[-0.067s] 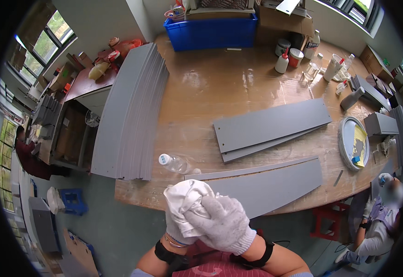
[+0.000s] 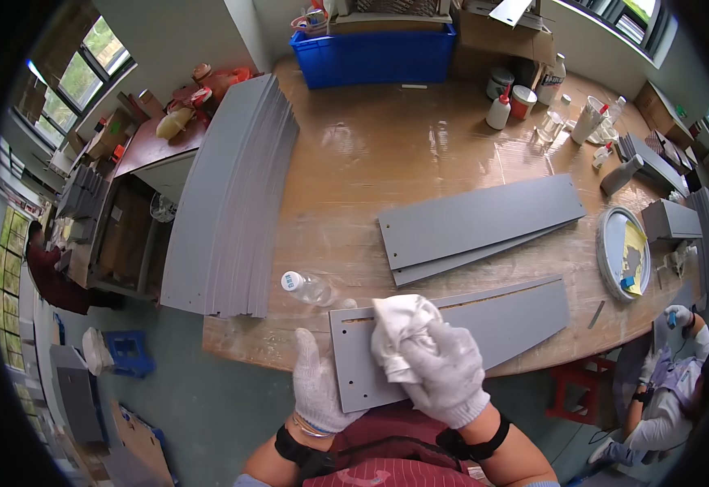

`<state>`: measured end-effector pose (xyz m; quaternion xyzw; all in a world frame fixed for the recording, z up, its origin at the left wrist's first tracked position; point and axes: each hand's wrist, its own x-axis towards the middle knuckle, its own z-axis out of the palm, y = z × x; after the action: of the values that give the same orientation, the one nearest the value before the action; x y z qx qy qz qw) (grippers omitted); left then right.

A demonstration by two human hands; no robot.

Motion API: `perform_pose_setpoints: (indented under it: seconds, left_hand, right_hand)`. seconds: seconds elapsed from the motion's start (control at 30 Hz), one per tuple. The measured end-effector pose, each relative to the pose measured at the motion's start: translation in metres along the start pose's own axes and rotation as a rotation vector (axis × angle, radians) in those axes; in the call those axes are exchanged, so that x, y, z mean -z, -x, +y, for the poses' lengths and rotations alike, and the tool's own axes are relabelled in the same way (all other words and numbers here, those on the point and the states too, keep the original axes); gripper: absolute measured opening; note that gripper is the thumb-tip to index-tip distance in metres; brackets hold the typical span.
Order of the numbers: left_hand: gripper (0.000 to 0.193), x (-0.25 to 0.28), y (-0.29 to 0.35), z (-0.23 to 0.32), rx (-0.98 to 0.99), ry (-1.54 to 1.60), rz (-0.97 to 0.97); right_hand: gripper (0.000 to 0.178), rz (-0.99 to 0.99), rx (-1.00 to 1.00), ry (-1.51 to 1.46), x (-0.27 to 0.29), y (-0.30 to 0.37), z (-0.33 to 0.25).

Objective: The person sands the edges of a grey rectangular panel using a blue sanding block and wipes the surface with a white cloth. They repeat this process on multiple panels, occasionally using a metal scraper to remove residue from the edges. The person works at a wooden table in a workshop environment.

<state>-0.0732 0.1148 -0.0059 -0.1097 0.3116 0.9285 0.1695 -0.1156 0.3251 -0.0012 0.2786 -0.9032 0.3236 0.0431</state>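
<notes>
My right hand (image 2: 449, 375), in a whitish knit glove, is closed on a bunched white cloth (image 2: 406, 331) and presses it onto a grey board (image 2: 517, 321). The board lies near the table's front edge, with a narrow brownish groove along its far side and several small holes at its left end. My left hand (image 2: 320, 385), gloved too, is against that left end, fingers stretched out and holding nothing. Just beyond stands a clear plastic bottle (image 2: 314, 288) with a white cap. Two more grey boards (image 2: 484, 223) lie overlapped farther back.
A tall stack of grey boards (image 2: 224, 203) fills the table's left side. On the right are a round grey lid (image 2: 606, 252), a grey bottle (image 2: 621, 174) and a white squeeze bottle (image 2: 497, 112). A blue crate (image 2: 375, 61) sits at the back. A co-worker (image 2: 671, 398) works at lower right.
My hands have come apart. The right one has carried the cloth rightward onto the board; the left one has let go of the cloth and is at the board's left end.
</notes>
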Motion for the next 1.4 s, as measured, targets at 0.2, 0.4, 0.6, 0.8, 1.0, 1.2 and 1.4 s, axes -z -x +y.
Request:
perform_pose_setpoints:
  seconds: [0.2, 0.4, 0.6, 0.8, 1.0, 1.2, 1.4]
  left_hand:
    - [0.085, 0.006, -0.002, -0.014, 0.077, 0.711, -0.052]
    - [0.096, 0.011, -0.006, -0.014, 0.013, 0.453, 0.116]
    - [0.098, 0.007, -0.009, -0.011, 0.043, 0.688, 0.017]
    - [0.09, 0.009, -0.013, -0.005, -0.049, 0.459, 0.038]
    - [0.085, 0.001, -0.024, -0.007, -0.076, 0.444, 0.02]
    - [0.082, 0.002, -0.028, -0.015, -0.095, 0.556, 0.055]
    - [0.084, 0.006, -0.027, -0.014, -0.066, 0.37, -0.008]
  right_hand:
    - [0.033, 0.296, -0.583, 0.407, 0.012, 0.076, 0.17]
    - [0.044, 0.064, 0.097, -0.034, -0.02, 0.005, -0.006]
    - [0.048, 0.099, -0.354, 0.193, 0.034, 0.028, 0.133]
    - [0.07, 0.484, -0.009, 0.074, 0.209, 0.009, 0.054]
    - [0.07, 0.521, 0.485, 0.076, 0.255, 0.039, -0.017]
    - [0.07, 0.513, 0.463, 0.087, 0.253, 0.051, -0.016]
    - [0.07, 0.501, 0.477, 0.039, 0.247, 0.053, -0.017]
